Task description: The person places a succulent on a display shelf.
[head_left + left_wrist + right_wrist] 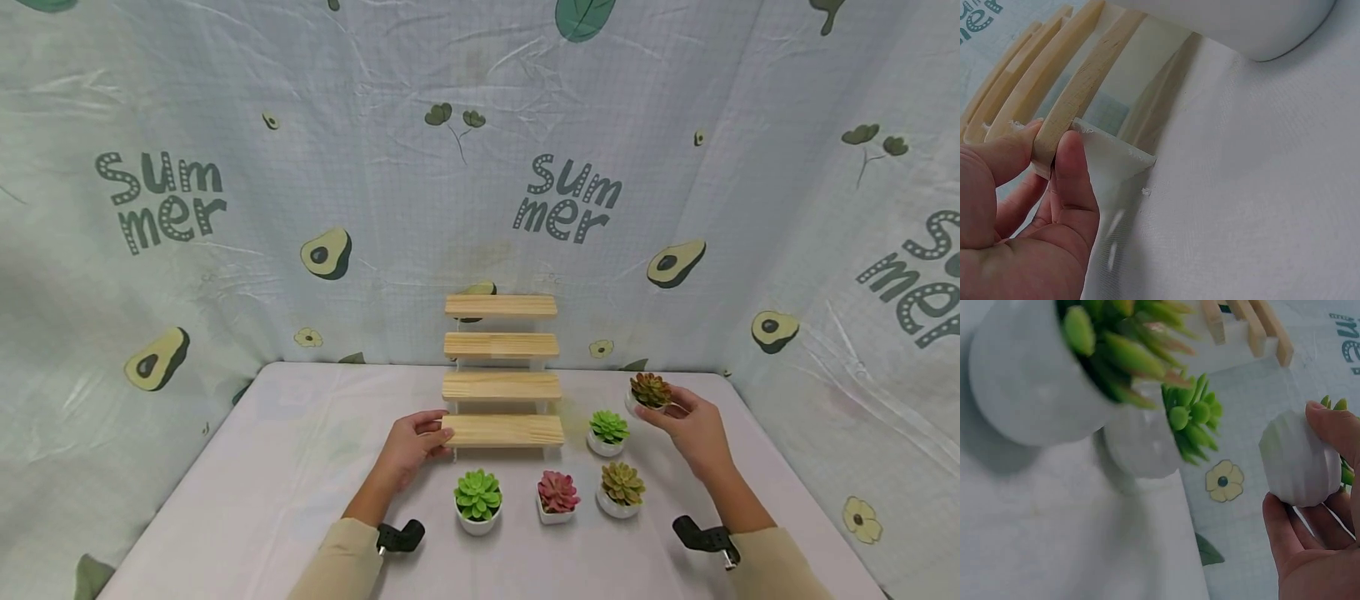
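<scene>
A tiered stand (504, 386) of several pale wooden boards on clear supports stands at the back middle of the table. My left hand (411, 447) pinches the left end of its lowest board (1079, 94) between thumb and fingers. To the right of the stand, my right hand (696, 429) grips a reddish-brown potted succulent (650, 390) by its ribbed white pot (1300, 459). The pot appears raised off the table. Just left of that hand sits a bright green succulent (608, 427) in a white pot, apart from the held one.
Toward the front stand a larger green succulent (477, 495), a pink-red succulent (558, 492) in a squarish pot and an olive-yellow succulent (622, 484). The white-covered table (300, 467) meets a printed cloth backdrop (405, 183) at the back and sides.
</scene>
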A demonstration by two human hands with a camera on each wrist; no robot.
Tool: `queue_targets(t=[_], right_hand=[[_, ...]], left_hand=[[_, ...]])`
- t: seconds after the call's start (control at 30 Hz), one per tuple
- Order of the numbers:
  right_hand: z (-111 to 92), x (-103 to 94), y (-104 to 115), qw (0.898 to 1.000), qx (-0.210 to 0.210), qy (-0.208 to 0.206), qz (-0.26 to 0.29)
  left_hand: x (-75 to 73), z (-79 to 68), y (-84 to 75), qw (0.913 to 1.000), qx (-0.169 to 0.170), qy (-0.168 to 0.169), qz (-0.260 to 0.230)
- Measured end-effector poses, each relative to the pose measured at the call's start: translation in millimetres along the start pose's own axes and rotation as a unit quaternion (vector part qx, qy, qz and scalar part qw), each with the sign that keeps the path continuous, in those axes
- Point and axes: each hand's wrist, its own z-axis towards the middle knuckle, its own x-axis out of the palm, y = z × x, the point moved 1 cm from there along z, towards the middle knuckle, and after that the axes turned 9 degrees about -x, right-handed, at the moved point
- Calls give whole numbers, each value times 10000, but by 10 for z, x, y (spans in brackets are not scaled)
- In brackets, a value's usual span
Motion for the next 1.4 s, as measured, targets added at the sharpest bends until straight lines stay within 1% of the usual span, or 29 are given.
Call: queue_targets(t=[0.23,0.37,0.5,0.7,0.87,1.1,1.4], right_hand=[[111,46,183,9999,-145,-16,-38],[175,72,287,9995,-325,27,1],[247,96,397,9987,-492,132,88],[342,162,589,9977,-582,240,255],[436,261,749,9958,-628,350,572],[597,443,932,9895,-863,546,1025],[791,694,1179,9848,-1012,741,1204]], left_hand=[[-3,18,0,10000,-64,5,-50],[-2,22,3,9999,-107,-14,-42],[0,20,-1,9999,-115,-18,-50],[5,7,-1,9999,-135,-36,-43],[8,-10,1,9999,-134,-49,-56],[9,-21,6,9999,-146,-69,-1],[4,-8,8,9999,-142,-47,-28]])
